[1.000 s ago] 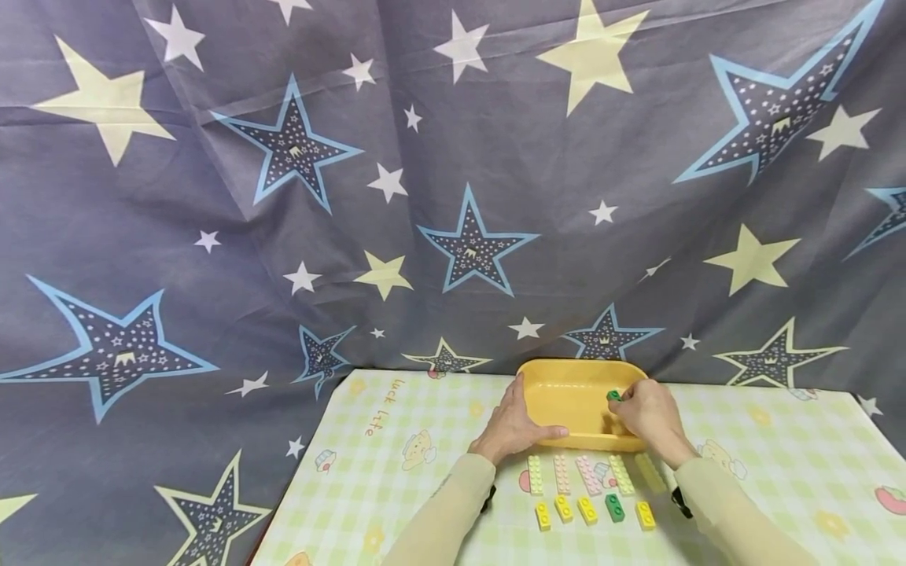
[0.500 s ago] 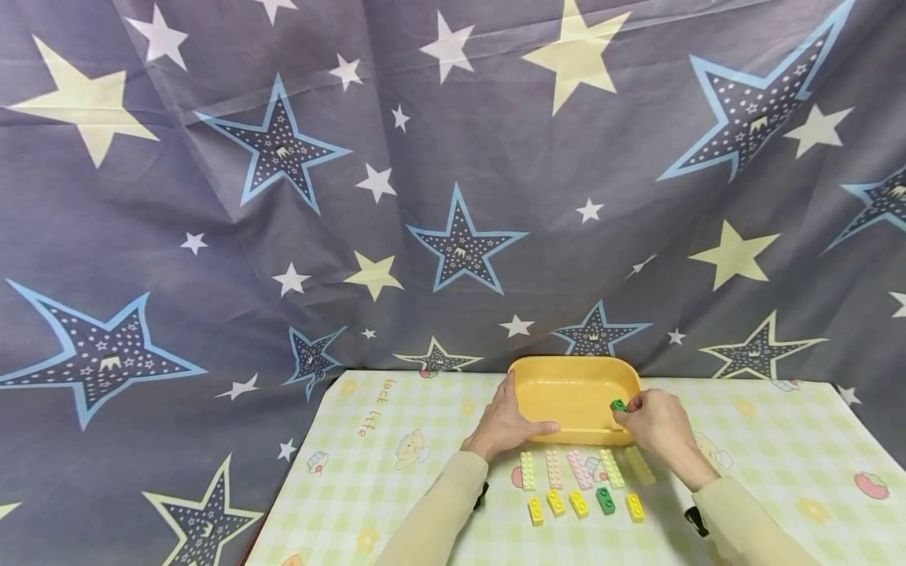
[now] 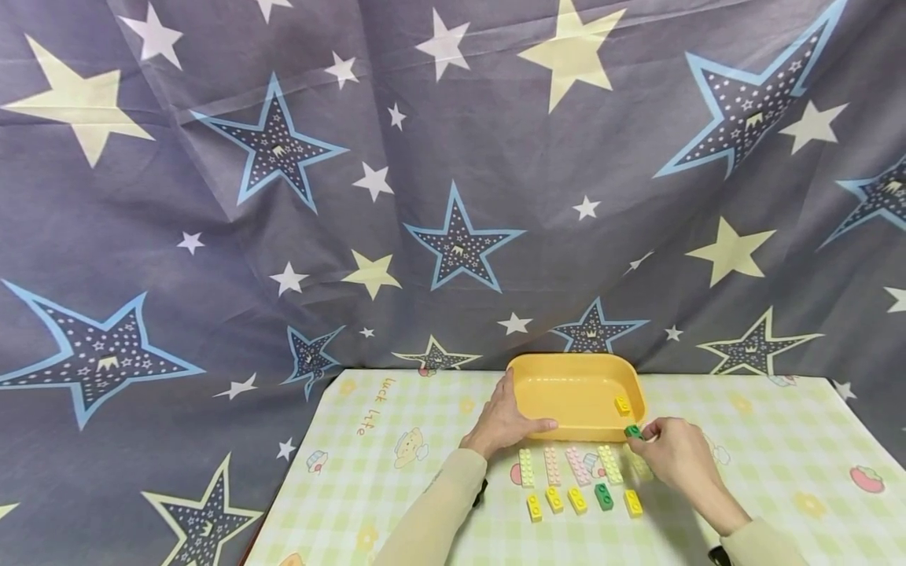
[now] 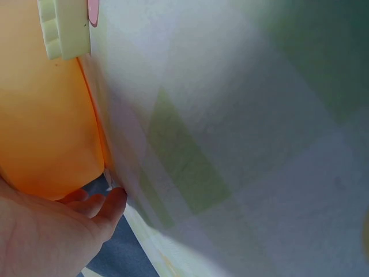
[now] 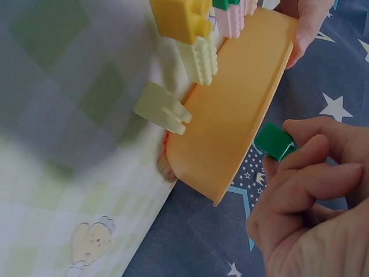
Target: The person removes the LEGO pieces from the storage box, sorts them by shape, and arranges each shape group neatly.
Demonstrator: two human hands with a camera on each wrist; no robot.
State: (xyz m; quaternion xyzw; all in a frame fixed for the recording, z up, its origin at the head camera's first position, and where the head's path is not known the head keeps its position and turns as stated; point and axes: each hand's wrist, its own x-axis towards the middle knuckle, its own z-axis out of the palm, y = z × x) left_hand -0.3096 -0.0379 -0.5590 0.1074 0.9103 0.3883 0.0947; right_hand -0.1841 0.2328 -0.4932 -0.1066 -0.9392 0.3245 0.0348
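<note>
A yellow plastic tray [image 3: 566, 434] stands at the back of the table. My left hand [image 3: 501, 423] grips its left end, with the thumb over the front rim and the fingers along the outer side. In the right wrist view, my right hand [image 5: 314, 190] pinches a small green brick [image 5: 275, 141] between thumb and fingertips. That brick is just above the tray's front right corner in the head view. Inside the tray, near its right end, lies a small yellow brick [image 3: 622, 405].
In front of the tray lies a row of long pale bricks, among them a pink one [image 3: 577, 465]; the rightmost is partly behind my right hand. Nearer is a row of short bricks, several yellow and one green [image 3: 603, 497]. A starry curtain [image 3: 354, 196] hangs behind the table.
My right hand has moved back toward me and right with the green brick, from inside the tray to its front right corner. The yellow brick in the tray now shows. My left hand keeps its grip.
</note>
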